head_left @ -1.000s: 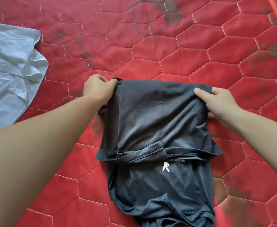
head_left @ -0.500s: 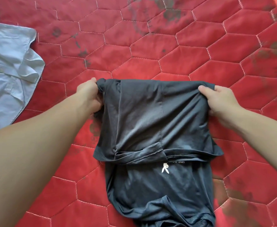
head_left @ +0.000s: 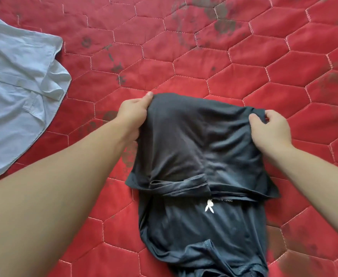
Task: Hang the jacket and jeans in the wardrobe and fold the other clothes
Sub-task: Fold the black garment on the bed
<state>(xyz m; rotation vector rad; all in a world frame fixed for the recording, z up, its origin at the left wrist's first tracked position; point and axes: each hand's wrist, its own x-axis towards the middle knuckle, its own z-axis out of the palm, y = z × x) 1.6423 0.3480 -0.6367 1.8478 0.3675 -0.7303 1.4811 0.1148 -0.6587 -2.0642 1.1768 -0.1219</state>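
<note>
A dark grey T-shirt (head_left: 200, 226) with a small white logo lies on the red quilted mattress (head_left: 224, 66), its far part folded back over the near part. My left hand (head_left: 133, 112) grips the far left corner of the folded part, fingers curled under the cloth. My right hand (head_left: 270, 129) pinches the far right corner, thumb on top. The folded layer sags and wrinkles between my hands. The shirt's near end is bunched at the bottom edge of the view.
A light blue button shirt (head_left: 18, 92) lies spread at the left, partly out of view. The mattress has dark stains in its far middle and along the right side. An orange edge shows at the top right corner.
Both hands have kept their grip on the far corners and lifted them slightly, so the folded layer has gone from flat to slack and wrinkled. The view has shifted right.
</note>
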